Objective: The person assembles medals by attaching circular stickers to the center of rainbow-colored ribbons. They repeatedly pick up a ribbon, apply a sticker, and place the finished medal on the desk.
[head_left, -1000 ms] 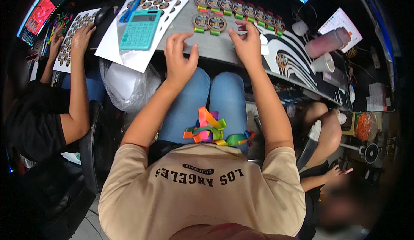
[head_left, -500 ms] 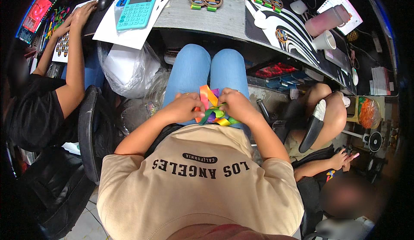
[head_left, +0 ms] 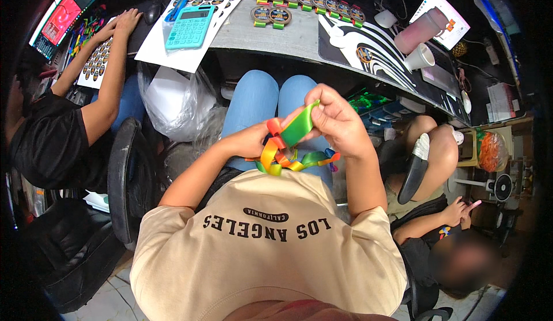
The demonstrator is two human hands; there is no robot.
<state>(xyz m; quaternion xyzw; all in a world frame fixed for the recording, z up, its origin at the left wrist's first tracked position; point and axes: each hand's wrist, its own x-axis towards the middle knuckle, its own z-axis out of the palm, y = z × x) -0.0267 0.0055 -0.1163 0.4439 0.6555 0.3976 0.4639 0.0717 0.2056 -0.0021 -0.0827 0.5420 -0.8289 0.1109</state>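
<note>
Above my lap, my right hand [head_left: 341,119] pinches the green end of a rainbow-coloured ribbon [head_left: 300,126] between thumb and fingers, raised a little over my right thigh. Closed on the same ribbon at its red part, my left hand [head_left: 251,141] stays lower, over my left thigh; its fingertips are partly hidden. The rest of the ribbon, in yellow, orange, green and blue, hangs in loose loops against my beige shirt [head_left: 265,223].
On the grey desk [head_left: 242,30] ahead lie rows of round medals [head_left: 279,15] with ribbons, sticker sheets [head_left: 173,56] and a turquoise calculator [head_left: 189,28]. A pink bottle [head_left: 419,31] and white cup [head_left: 420,57] stand right. People sit at both sides. A plastic bag [head_left: 175,105] hangs under the desk.
My right hand has risen and moved right, drawing the green end of the ribbon up from the bunch in my lap. The left hand has shifted only slightly.
</note>
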